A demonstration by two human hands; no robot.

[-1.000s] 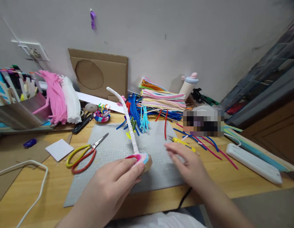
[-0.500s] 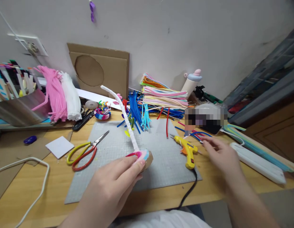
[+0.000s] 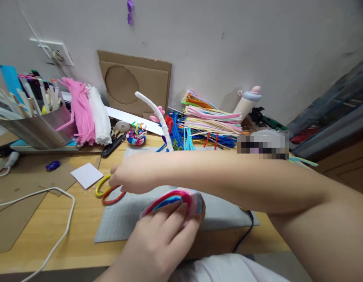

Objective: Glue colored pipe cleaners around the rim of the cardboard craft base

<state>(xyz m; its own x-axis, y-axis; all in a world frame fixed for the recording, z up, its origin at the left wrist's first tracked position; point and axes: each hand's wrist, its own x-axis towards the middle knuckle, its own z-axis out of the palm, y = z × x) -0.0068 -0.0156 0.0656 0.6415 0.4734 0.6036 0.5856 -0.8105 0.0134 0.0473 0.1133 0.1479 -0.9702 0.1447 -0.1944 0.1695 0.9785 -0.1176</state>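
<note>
My left hand (image 3: pixel 160 239) is closed on a round piece (image 3: pixel 178 194) with coiled bands of pink, red, white and blue fuzzy pipe cleaner over cardboard. A curved stem wrapped in white (image 3: pixel 152 105) rises behind it; my right forearm hides where the stem ends. Reaching across to the left, my right hand (image 3: pixel 134 174) has its fingers curled over the handles of the scissors (image 3: pixel 112 196), one yellow and one red. That hand covers the blades. Beneath lies a grey cutting mat (image 3: pixel 119 221). The glue gun is hidden behind my right arm, apart from its black cord (image 3: pixel 246 231).
Pink pipe cleaners (image 3: pixel 81 113) and white ones (image 3: pixel 99 117) stand beside a metal holder of sticks (image 3: pixel 43 129). Pastel bundles (image 3: pixel 212 117), a bottle (image 3: pixel 247 102) and cardboard (image 3: pixel 153 82) are at the back. A white card (image 3: pixel 87 175) and white cable (image 3: pixel 71 211) lie left.
My right hand has swept from beside the glue gun, on the right, across to the scissors. My left hand has tilted the round piece so more of its coloured face shows. The view has shifted slightly.
</note>
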